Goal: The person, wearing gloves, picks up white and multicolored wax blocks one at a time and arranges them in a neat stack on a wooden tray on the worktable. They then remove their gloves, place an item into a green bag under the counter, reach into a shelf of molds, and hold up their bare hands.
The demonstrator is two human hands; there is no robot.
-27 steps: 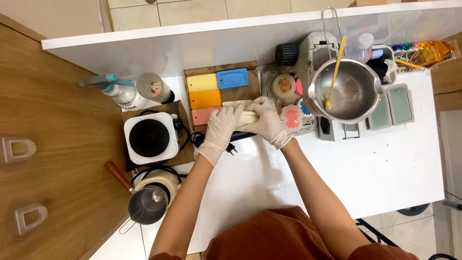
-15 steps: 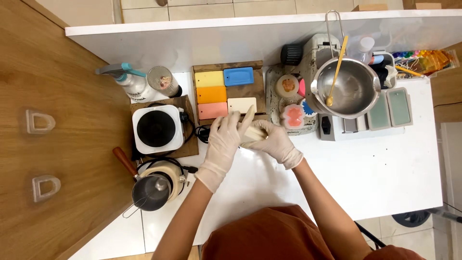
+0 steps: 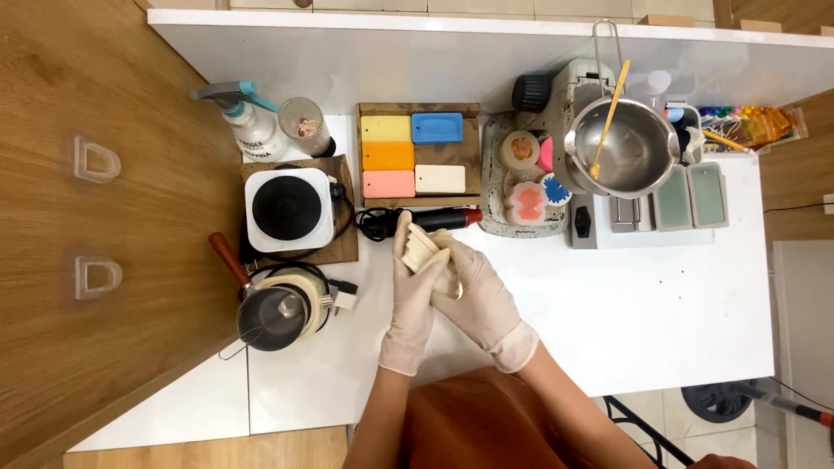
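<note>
Flexing cream mould (image 3: 423, 250) near counter (image 3: 660, 295) back edge.
Left hand (image 3: 412, 291), right hand (image 3: 473, 293) closed around it; soft, bendy, best gripped by rims.

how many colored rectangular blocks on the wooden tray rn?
5 on the wooden tray: yellow block, blue block, orange block, pink block, cream block. None appear hidden.

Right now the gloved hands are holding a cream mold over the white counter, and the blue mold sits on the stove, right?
Not quite. The head view shows the blue mold on the wooden tray, not the stove. The rest fits: both hands, left and right, hold the cream mold over the counter.
</note>
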